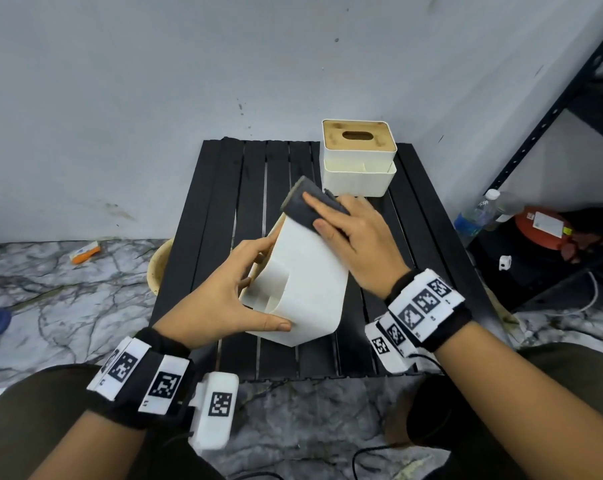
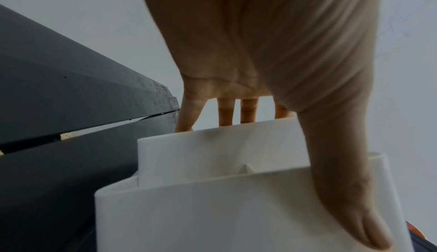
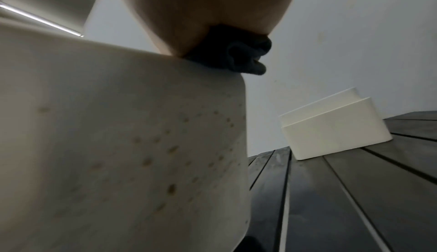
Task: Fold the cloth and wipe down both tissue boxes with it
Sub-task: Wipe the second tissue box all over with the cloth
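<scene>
A white tissue box [image 1: 310,282] is tipped up on the black slatted table [image 1: 224,188]. My left hand [image 1: 255,289] grips it, thumb on the near face and fingers over the far edge; the left wrist view shows that hand [image 2: 314,162] on the box [image 2: 212,209]. With my right hand [image 1: 314,211] I hold a folded dark grey cloth [image 1: 302,202] pressed against the box's raised far end. In the right wrist view the cloth [image 3: 236,57] bunches under the palm [image 3: 208,12] on the box [image 3: 118,143]. The second tissue box [image 1: 359,157], with a wooden lid, stands at the back right [image 3: 331,130].
A grey wall runs close behind the table. A black metal shelf frame [image 1: 553,98] stands to the right, with a water bottle [image 1: 477,213] and a red-orange object [image 1: 542,226] at its foot. A beige basin [image 1: 158,268] sits under the table's left edge.
</scene>
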